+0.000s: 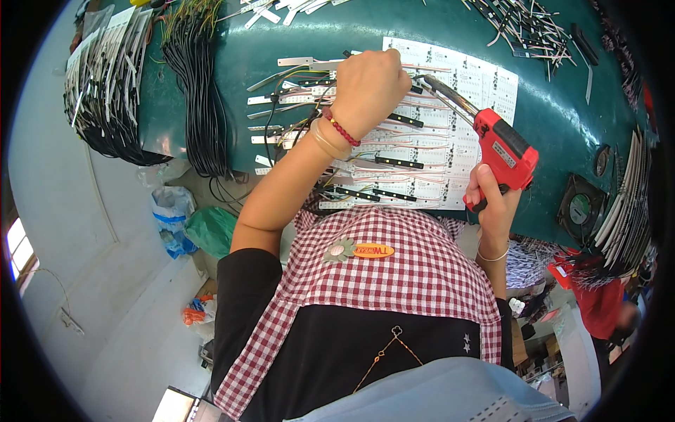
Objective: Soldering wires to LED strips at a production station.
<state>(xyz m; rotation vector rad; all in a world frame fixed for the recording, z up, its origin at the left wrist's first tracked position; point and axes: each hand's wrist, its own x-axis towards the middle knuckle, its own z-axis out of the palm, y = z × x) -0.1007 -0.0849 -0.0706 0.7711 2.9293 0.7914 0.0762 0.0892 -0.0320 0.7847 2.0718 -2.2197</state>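
Right hand (492,200): closed around the red soldering gun (503,151).
Left hand (365,88): fisted; what it grips is hidden.
Gun tip: meets the strips (415,151), contact unclear.

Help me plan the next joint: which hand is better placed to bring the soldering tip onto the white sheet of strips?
Right. The right hand already grips the red soldering gun, its tip angled toward the white sheet. The left hand is a closed fist over the wires and strips, probably steadying them.

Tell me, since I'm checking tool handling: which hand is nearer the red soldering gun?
Right. The right hand grips the soldering gun; the left hand sits apart, left of its tip.
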